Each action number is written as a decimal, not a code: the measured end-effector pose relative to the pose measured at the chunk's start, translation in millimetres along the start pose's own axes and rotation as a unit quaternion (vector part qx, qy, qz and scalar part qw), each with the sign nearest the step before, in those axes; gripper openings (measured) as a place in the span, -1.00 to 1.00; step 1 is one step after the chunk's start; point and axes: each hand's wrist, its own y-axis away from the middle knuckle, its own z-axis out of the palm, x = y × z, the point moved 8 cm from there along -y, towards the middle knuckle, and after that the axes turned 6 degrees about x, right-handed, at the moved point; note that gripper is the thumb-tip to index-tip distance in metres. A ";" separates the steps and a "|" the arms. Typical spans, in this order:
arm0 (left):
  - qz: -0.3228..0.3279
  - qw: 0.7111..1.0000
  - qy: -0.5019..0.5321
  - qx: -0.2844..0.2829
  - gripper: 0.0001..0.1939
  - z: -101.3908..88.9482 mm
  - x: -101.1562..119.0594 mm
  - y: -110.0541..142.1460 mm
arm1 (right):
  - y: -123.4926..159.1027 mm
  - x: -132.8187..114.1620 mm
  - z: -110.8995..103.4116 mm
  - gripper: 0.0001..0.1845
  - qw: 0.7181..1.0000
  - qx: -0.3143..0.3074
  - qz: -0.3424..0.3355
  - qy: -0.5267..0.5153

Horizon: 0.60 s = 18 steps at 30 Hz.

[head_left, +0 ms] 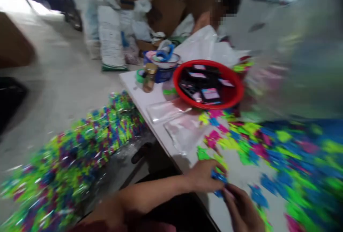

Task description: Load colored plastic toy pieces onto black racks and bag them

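A small blue plastic piece (219,178) is pinched in the fingers of my left hand (203,175), over the near edge of the white table. My right hand (241,207) meets it there, its fingers closed at the lower end of the same piece. Blur and the fingers hide the piece's full shape. Just beyond my left hand lies a green piece (203,153). To the right spreads a heap of flat blue, green, yellow and pink pieces (294,160), with a loose blue one (258,196) near my right hand.
Clear plastic bags (184,132) lie beyond my hands. Farther back stand a red basin (175,82) of dark labelled packages, a brown-lidded jar (149,78) and a blue tub (164,74). Bagged colourful pieces (80,153) cover the floor at left. A person (203,19) is at the back.
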 end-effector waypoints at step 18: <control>0.211 0.911 -0.347 0.074 -0.67 18.4 9.2 -91.3 | 65.4 138.2 -79.9 -0.48 0.929 0.279 0.240 -0.051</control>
